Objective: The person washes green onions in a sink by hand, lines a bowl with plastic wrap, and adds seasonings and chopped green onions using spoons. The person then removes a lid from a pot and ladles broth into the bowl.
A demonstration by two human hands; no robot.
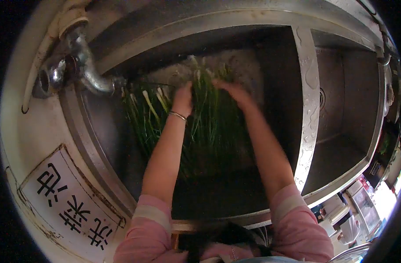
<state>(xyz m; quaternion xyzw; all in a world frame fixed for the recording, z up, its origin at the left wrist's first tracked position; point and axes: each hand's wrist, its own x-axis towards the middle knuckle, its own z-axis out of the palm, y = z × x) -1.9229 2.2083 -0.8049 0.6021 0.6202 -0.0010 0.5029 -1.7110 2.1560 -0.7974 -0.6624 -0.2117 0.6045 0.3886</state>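
Note:
Long green onions point(204, 103) with white root ends lie in the left sink basin, their ends toward the far wall. My left hand point(183, 98), with a bracelet at the wrist, is closed against the left side of the middle bunch. From the right, my right hand point(233, 91) meets the same bunch near its white ends; its fingers are bent in and a little blurred. More green onions point(150, 103) lie left of my left hand, spread loosely. The lower leaves fade into the dark of the basin.
A metal pipe fitting point(88, 65) juts over the basin's far left corner. A wet metal divider point(309, 101) separates this basin from a second basin point(340, 96) with a drain. On the left ledge is a sign point(73, 201) with Chinese characters.

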